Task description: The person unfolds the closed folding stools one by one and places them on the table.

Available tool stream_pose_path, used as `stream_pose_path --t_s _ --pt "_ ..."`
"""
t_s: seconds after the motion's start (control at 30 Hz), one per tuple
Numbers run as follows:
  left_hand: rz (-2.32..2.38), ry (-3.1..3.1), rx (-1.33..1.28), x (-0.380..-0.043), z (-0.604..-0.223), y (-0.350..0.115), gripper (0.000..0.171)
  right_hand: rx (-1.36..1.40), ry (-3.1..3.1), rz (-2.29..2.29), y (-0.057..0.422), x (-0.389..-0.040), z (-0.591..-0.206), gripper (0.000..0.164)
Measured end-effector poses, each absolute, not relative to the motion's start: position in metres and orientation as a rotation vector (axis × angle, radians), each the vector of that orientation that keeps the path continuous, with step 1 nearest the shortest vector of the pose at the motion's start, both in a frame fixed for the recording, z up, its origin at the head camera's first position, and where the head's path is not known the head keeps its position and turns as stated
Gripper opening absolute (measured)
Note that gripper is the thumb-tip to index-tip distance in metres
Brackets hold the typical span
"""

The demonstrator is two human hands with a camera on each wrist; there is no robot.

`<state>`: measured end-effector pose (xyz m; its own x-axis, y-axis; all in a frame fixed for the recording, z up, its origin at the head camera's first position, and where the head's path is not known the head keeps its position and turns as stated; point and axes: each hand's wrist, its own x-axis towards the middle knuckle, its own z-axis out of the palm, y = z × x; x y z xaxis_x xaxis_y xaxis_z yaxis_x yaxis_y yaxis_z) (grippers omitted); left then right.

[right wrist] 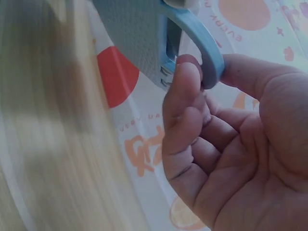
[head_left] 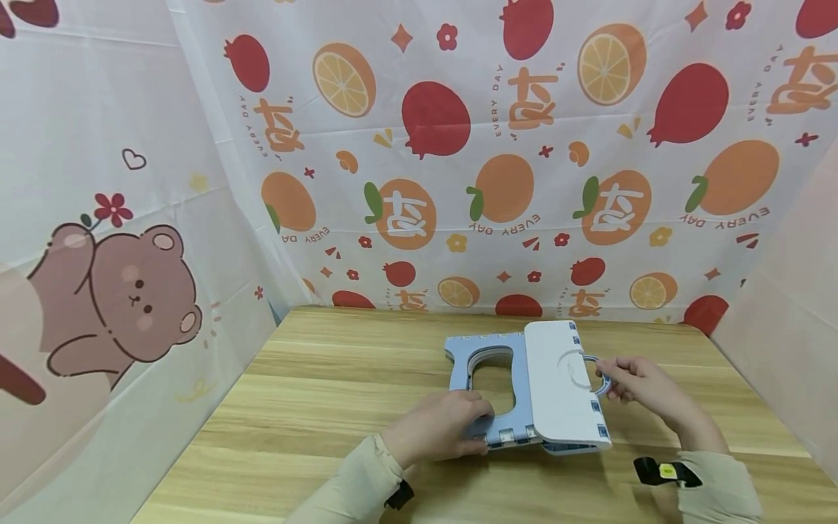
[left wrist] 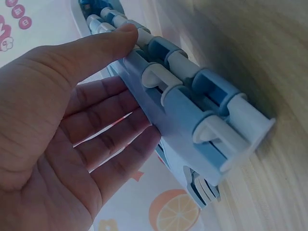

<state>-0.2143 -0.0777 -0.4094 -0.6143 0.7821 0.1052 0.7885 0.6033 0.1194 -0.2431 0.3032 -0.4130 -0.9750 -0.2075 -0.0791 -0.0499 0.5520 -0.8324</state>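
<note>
A blue-and-white plastic folding stool (head_left: 564, 382) lies partly folded on the wooden table. Its blue leg panel (head_left: 520, 371), with a large rounded opening, points left, and the white panels are on the right. My left hand (head_left: 439, 426) grips the near left edge of the leg panel. In the left wrist view the thumb lies over the row of hinge knuckles (left wrist: 185, 89), the fingers against the blue panel's face. At the right side, my right hand (head_left: 644, 389) pinches the blue loop handle (right wrist: 204, 45) between thumb and index finger, the other fingers curled below it.
The wood-grain table (head_left: 314, 393) extends to the left and in front of the stool. A fruit-print cloth (head_left: 458, 182) hangs behind the table's back edge. Another cloth with a bear print (head_left: 140, 298) hangs on the left side.
</note>
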Motion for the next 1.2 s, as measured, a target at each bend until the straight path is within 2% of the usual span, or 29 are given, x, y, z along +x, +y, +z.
stream_pose_path --t_s 0.47,0.83,1.2 --pt "-0.313 -2.702 -1.387 -0.215 -0.409 -0.078 0.038 -0.108 2.567 -1.675 0.295 -0.243 -0.398 0.05" --pt "-0.392 -2.658 -1.422 -0.216 -0.411 -0.077 0.038 -0.083 2.475 -1.881 0.294 -0.238 -0.385 0.03" --pt "-0.463 -2.606 -1.464 -0.213 -0.41 -0.074 0.038 -0.142 2.355 -2.126 0.29 -0.23 -0.374 0.024"
